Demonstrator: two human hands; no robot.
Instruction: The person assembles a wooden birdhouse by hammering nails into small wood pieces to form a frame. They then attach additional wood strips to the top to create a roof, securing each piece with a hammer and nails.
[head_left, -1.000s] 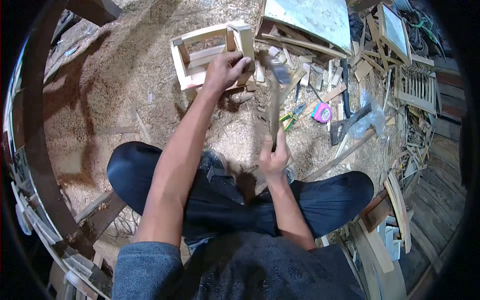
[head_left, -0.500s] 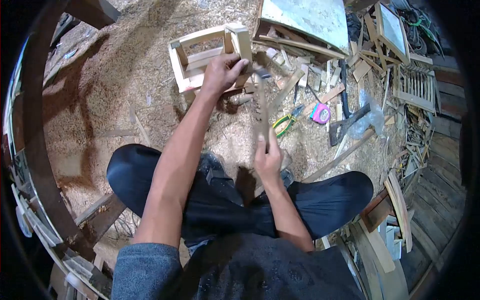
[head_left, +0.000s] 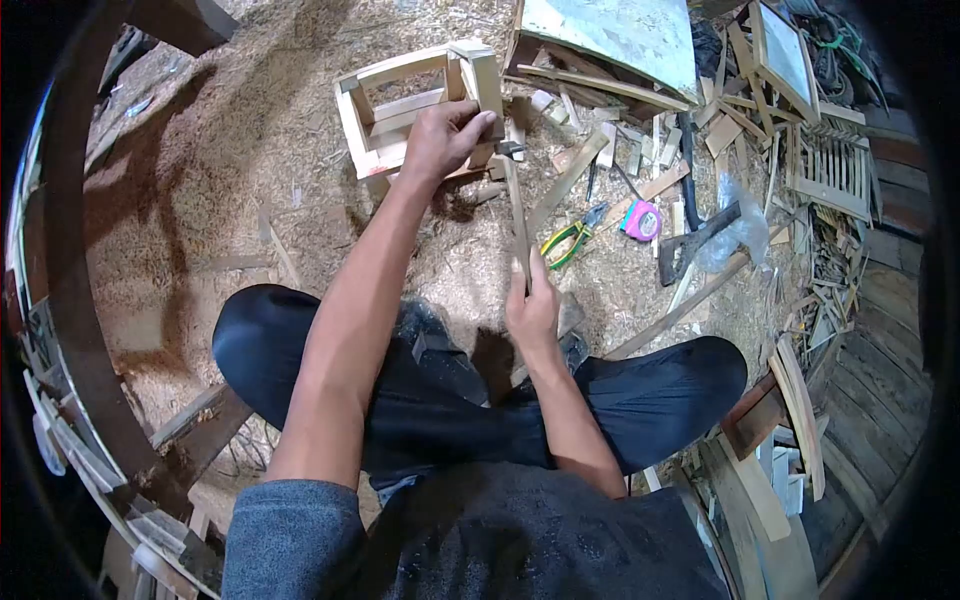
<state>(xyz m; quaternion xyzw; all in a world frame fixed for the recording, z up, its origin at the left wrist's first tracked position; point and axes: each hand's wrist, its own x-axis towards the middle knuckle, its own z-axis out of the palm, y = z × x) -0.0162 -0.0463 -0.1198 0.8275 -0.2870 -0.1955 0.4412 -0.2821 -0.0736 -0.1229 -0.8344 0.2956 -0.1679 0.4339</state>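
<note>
A small pale wooden frame (head_left: pixel 420 100) stands on the shavings in front of me. My left hand (head_left: pixel 442 142) is closed at its near right corner; whatever is between the fingers is too small to make out. My right hand (head_left: pixel 533 305) grips the wooden handle of a hammer (head_left: pixel 517 210). The hammer's dark head is beside the frame's right corner post, just right of my left hand. Green and yellow pliers (head_left: pixel 572 238) and a pink tape measure (head_left: pixel 641 220) lie to the right of the hammer.
A hatchet (head_left: pixel 695 245) lies beside a clear plastic bag (head_left: pixel 738 235) at the right. Wood offcuts surround a box with a pale top (head_left: pixel 615 40). A long wooden strip (head_left: pixel 680 312) lies near my right knee. A dark beam (head_left: pixel 85 250) borders the left.
The hammer head has moved slightly left and up toward the frame's corner, and its handle has swung slightly left. The left hand still holds its place at the corner.
</note>
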